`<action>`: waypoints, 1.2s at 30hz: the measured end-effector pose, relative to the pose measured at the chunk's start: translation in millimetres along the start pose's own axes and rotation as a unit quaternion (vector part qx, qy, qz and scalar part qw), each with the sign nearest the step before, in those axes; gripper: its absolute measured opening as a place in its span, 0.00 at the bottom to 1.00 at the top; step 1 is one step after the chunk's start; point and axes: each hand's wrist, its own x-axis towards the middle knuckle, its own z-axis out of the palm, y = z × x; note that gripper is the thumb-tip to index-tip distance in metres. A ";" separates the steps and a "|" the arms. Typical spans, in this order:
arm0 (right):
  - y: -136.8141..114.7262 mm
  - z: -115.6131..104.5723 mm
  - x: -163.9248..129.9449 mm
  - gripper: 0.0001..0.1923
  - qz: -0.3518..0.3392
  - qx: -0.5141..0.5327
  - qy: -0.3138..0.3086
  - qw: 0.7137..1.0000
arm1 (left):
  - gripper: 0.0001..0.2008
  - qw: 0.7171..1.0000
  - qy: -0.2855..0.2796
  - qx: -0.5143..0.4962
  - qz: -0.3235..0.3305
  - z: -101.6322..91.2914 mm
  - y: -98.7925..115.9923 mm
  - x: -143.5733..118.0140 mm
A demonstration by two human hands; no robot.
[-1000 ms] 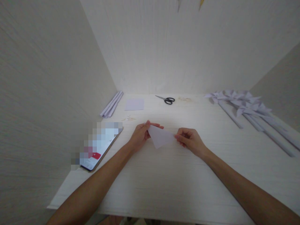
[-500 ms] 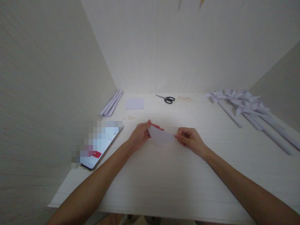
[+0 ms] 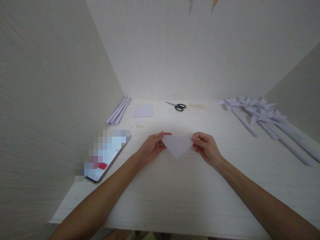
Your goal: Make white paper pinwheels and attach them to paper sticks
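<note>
Between my hands is a white piece of paper (image 3: 177,145) in a triangle shape, its long edge at the top and its point toward me. My left hand (image 3: 153,146) pinches the left corner, with the index finger stretched along behind the top edge. At the right corner, my right hand (image 3: 204,146) grips the paper between thumb and fingers. Beyond them a square sheet of paper (image 3: 143,111) lies flat on the table. Scissors (image 3: 177,106) with black handles rest near the back wall, blades pointing left.
A phone (image 3: 108,158), partly pixelated, lies left of my forearm. Rolled paper sticks (image 3: 119,111) are stacked at the back left. Several paper pinwheels (image 3: 265,111) on sticks lie at the right. Small scraps (image 3: 136,126) sit beyond my left hand. Walls enclose the table's back and sides.
The paper has turned from a tilted, curved view to a flat triangle with its point toward me. My right hand has shifted slightly right, and both hands keep their hold.
</note>
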 end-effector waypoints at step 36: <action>6.7 4.4 -1.7 0.13 0.014 -0.058 0.021 0.998 | 0.11 0.908 -0.007 0.400 0.126 30.3 -29.4 -0.7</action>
